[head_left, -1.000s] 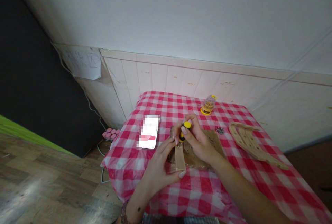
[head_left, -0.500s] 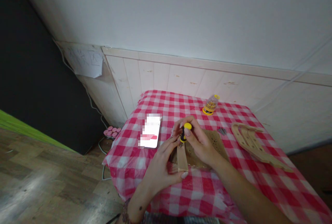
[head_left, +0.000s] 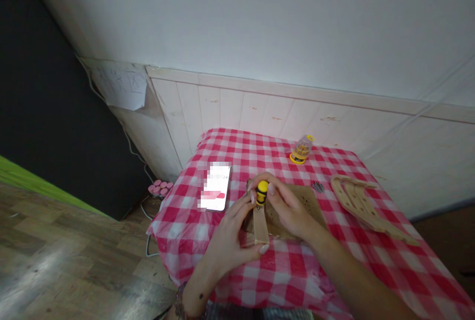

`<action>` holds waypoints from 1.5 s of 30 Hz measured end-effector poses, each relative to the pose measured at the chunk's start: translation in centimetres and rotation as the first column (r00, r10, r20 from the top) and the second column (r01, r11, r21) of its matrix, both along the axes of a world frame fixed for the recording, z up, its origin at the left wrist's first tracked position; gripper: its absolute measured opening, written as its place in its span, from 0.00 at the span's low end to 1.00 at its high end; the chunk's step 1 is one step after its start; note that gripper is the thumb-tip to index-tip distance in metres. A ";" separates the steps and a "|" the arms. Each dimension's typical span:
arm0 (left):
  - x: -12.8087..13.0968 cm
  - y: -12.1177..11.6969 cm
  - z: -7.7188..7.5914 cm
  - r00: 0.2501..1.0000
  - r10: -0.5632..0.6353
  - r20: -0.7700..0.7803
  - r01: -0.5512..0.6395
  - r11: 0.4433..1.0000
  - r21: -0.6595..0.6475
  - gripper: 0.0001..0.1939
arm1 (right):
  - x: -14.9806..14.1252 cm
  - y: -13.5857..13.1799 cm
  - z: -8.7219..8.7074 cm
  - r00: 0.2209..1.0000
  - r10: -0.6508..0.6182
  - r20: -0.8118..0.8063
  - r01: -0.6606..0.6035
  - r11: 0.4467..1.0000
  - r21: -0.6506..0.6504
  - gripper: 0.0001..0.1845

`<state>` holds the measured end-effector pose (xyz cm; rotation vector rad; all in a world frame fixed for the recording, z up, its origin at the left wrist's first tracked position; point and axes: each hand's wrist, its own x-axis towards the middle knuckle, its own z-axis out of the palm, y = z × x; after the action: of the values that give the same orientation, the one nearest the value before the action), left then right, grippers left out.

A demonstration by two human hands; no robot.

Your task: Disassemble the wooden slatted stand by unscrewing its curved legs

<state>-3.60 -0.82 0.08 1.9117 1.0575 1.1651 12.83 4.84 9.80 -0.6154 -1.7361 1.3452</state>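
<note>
My right hand [head_left: 287, 205] is closed around a short yellow-and-black screwdriver [head_left: 261, 193], held nearly upright. Its lower end meets the far part of a light wooden piece [head_left: 261, 226], where a small metal screw seems to sit. My left hand [head_left: 233, 231] grips that wooden piece from the left, thumb at its near end and fingers along its side. Under both hands lies a brown board [head_left: 306, 206] with dark specks and small holes. To the right of the board is a small bunch of screws [head_left: 317, 187].
Curved wooden parts with holes [head_left: 356, 201] lie on the right of the checked tablecloth [head_left: 256, 152]. A clear bit holder with a yellow base [head_left: 301, 151] stands near the wall. A lit phone [head_left: 217, 186] lies left of my hands. Pink round objects [head_left: 160, 188] are beyond the table's left edge.
The screwdriver has tipped from a rightward lean to more upright, and my right fingers have shifted around its handle. My left hand keeps its hold on the wooden piece. The view has shifted slightly.
</note>
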 end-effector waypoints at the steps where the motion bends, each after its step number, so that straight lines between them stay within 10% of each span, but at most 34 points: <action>1: 0.0 0.0 0.0 1.000 -0.001 0.003 0.001 1.000 0.002 0.40 | 0.1 -0.1 0.2 1.000 -0.001 0.003 0.001 1.000 0.016 0.19; 14: 0.1 0.0 0.6 1.000 -0.010 0.020 0.010 1.000 -0.021 0.37 | -0.9 0.3 -0.5 0.978 0.043 -0.202 -0.067 0.991 -0.114 0.16; 19: 0.0 -0.1 0.5 1.000 -0.011 0.004 0.011 1.000 -0.020 0.38 | -0.1 0.7 -1.1 0.977 0.143 -0.155 -0.156 0.985 -0.069 0.29; 29: 0.1 0.1 0.7 0.999 -0.032 0.038 0.032 0.999 -0.008 0.40 | 0.1 0.2 0.8 0.971 0.182 -0.152 -0.185 0.983 -0.010 0.13; 45: -0.1 0.0 0.1 1.000 -0.015 0.016 0.015 1.000 0.001 0.38 | 0.7 0.6 -0.5 0.977 0.180 -0.112 -0.183 0.983 -0.016 0.21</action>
<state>-3.68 -0.80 0.15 1.9043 1.0332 1.1707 13.54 5.45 9.29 -0.3961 -1.7203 1.5003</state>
